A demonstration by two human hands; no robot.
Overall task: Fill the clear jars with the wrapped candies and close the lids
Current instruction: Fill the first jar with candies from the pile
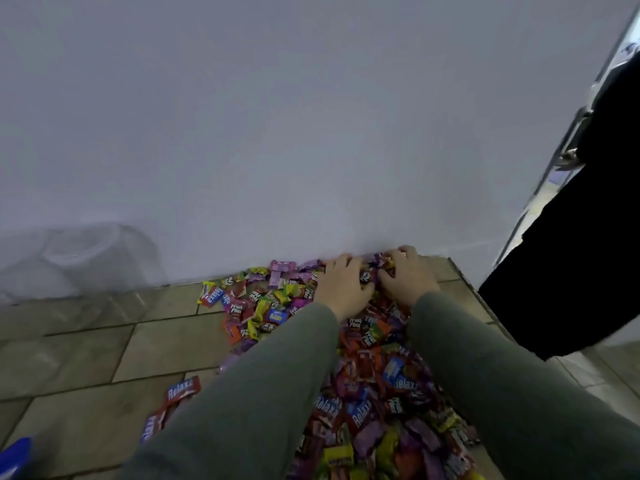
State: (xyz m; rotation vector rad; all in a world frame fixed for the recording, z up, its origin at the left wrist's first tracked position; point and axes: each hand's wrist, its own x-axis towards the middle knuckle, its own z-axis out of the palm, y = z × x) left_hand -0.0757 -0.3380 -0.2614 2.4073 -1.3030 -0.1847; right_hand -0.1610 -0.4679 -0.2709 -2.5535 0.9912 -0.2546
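A big heap of wrapped candies (377,386) in many colours lies on the tiled floor and runs up to the white wall. My left hand (341,284) and my right hand (407,275) are side by side at the far end of the heap, next to the wall. Their fingers curl into the candies and gather a clump between them. A clear jar (74,261) lies blurred at the left against the wall, apart from the heap. I cannot tell whether it holds anything.
The white wall (277,133) rises right behind the heap. A person in a black sleeve (568,271) stands at the right by a door edge. A blue object (15,457) shows at the bottom left corner. Beige floor tiles (86,358) spread left of the candies.
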